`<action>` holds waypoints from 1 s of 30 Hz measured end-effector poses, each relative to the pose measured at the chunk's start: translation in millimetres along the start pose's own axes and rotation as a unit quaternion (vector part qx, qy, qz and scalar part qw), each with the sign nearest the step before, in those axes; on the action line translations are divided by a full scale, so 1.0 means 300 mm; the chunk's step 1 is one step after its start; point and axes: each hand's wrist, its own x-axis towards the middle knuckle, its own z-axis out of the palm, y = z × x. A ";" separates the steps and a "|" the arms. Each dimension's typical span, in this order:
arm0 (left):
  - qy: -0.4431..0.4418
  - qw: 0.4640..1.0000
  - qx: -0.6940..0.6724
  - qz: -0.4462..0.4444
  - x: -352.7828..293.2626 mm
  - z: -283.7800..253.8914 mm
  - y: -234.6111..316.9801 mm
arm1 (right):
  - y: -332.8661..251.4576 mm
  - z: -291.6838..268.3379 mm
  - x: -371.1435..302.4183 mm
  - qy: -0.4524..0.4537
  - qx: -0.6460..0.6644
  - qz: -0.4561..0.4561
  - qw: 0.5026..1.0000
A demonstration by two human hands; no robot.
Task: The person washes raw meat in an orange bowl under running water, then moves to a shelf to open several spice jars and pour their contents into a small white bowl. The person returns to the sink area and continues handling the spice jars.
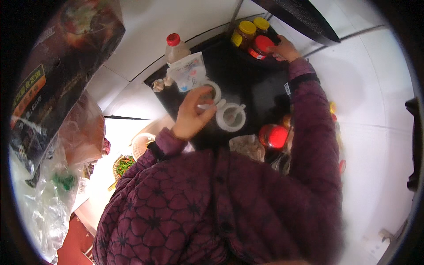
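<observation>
Reaching with the right hand (285,49) to the far corner of the counter (265,84), touching the red-lidded jar (260,46) beside two yellow-lidded jars (246,32); cannot tell whether gripping. Curling the left hand (193,114) loosely at the white tub (213,92), grip unclear, near a second tub (230,117). Bare, open black surface between the hands; garlic (158,84) close to the left edge.
</observation>
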 end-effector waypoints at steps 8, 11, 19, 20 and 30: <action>-0.052 0.998 0.002 0.037 -0.008 0.040 0.048 | 0.134 -0.318 -0.429 0.070 -0.083 -0.096 0.989; -0.044 0.997 -0.030 0.058 -0.026 0.074 0.069 | 0.156 -0.348 -0.669 0.050 -0.117 -0.114 0.985; -0.106 0.992 -0.017 0.062 -0.070 0.096 0.109 | 0.253 -0.038 -1.030 0.015 -0.247 -0.154 0.957; -0.115 0.992 -0.011 0.056 -0.075 0.096 0.109 | 0.264 0.027 -1.051 0.007 -0.264 -0.157 0.952; -0.119 0.988 -0.045 0.090 -0.117 0.122 0.089 | 0.250 0.172 -1.036 -0.005 -0.330 -0.065 0.942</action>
